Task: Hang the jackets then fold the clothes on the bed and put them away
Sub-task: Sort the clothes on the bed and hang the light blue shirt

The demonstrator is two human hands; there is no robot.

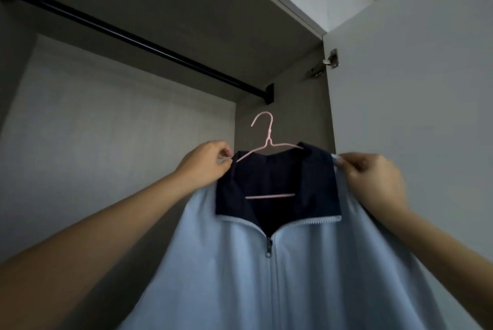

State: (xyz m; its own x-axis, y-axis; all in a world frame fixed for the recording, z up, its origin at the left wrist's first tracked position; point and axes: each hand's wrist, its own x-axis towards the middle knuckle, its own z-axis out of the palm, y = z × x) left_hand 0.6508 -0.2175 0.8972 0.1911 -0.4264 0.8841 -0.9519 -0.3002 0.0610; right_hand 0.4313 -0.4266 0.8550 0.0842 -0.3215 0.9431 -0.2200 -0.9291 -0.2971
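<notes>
A light blue jacket (pixel 306 263) with a dark navy collar and lining sits on a pink wire hanger (pixel 268 140), zipped most of the way up. I hold it raised inside an open wardrobe. My left hand (pixel 206 162) pinches the left tip of the collar beside the hanger's arm. My right hand (pixel 373 177) pinches the right edge of the collar. The hanger's hook points up and is free, below the right end of the black clothes rail (pixel 138 41).
The rail runs from upper left down to its bracket (pixel 269 93) on the wardrobe's right wall. The open wardrobe door (pixel 413 89) with a metal hinge (pixel 329 61) stands at the right. No other clothes hang on the rail.
</notes>
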